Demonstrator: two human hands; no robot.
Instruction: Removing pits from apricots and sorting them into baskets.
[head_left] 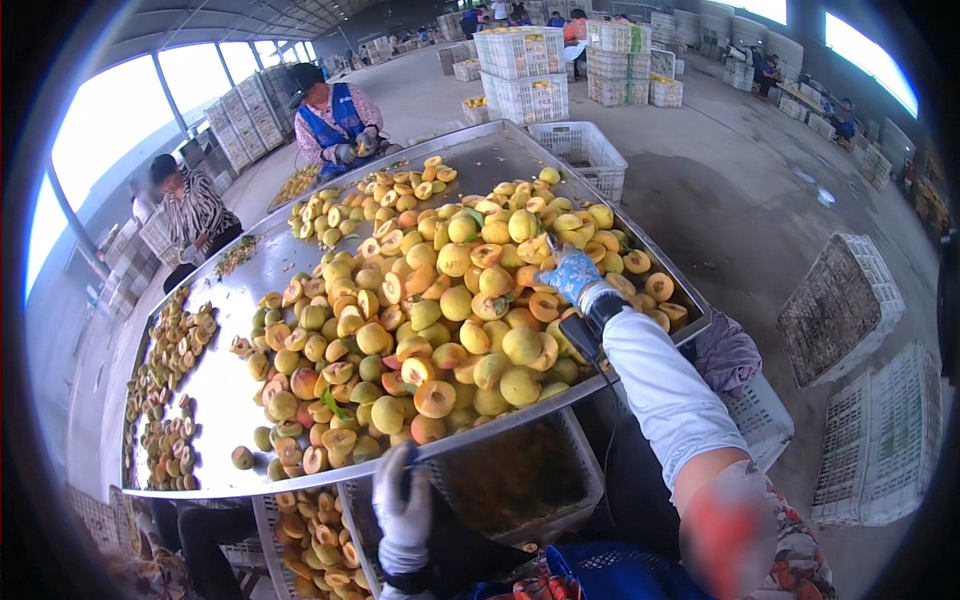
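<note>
Yellow peaches (521, 346) heap our worktop (238, 360), many halved, many whole; we judge the work partway. Our right hand (572, 277) reaches the pile, our left (403, 515) the near edge; we cannot tell either grip.

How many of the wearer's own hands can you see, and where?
2: the right hand at the right of the fruit pile; the left hand at the near edge of the metal table. Neither hidden.

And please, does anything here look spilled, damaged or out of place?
Two things. Right of the metal table, a dark patch marks the paler floor, perhaps from something wet. Further right, a small whitish object lies on the floor as if dropped; I cannot identify it.
</note>
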